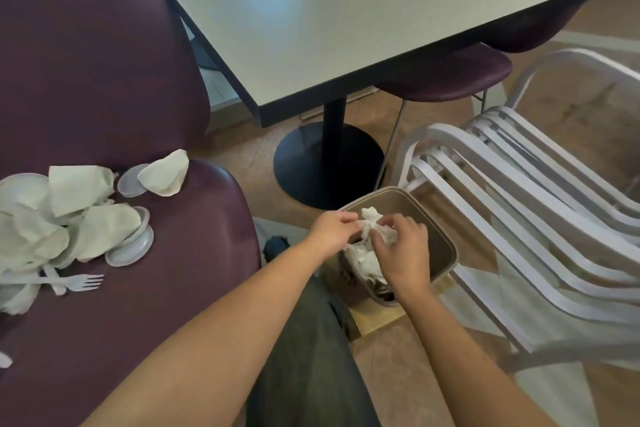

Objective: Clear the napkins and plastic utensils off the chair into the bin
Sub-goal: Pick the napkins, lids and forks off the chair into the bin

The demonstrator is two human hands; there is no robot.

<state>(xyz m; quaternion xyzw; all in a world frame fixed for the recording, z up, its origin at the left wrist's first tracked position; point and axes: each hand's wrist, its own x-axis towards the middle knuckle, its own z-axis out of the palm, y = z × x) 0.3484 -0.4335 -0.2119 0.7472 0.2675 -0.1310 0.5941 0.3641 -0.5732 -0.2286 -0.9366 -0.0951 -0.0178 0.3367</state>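
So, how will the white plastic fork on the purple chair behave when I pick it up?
The fork looks thin, so probably very light and a bit bendy. Its handle lies under the napkins, so lifting it may drag one along. On the smooth chair it could slide.

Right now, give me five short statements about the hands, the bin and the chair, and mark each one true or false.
1. Both hands hold a crumpled napkin above the bin. True: the left hand and the right hand both have a grip on it.
2. The bin is empty. False: white paper already lies inside.
3. A white plastic fork lies on the purple chair. True.
4. The chair seat has been cleared. False: napkins and round plastic lids lie on it.
5. The bin stands on the table. False: it stands on the floor beside the slatted white chair.
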